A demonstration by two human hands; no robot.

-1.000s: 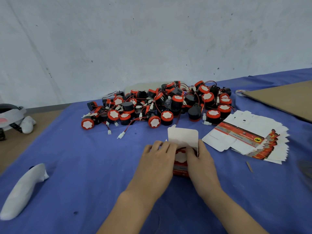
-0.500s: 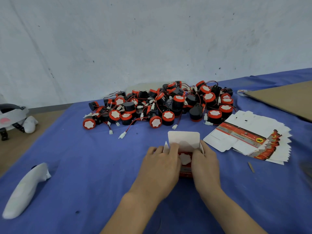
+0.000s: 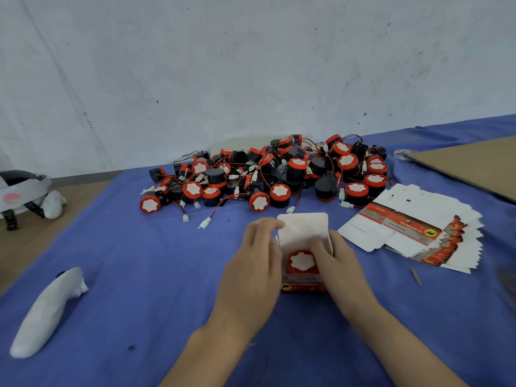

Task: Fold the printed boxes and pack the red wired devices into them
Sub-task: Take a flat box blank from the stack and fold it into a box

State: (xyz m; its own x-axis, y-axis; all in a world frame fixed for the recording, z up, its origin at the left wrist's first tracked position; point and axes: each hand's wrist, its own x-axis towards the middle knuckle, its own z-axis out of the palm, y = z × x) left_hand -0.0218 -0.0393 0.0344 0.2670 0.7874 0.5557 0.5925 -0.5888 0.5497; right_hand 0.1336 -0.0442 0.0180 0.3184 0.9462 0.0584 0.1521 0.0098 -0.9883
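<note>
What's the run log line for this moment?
box: upright, top flap open | red device: inside box | left hand: holds box | right hand: holds box | pending: close flap

The left hand and right hand hide the side walls of the box, the device between them shows only its red top, and the print below the grip is too small to read.
</note>
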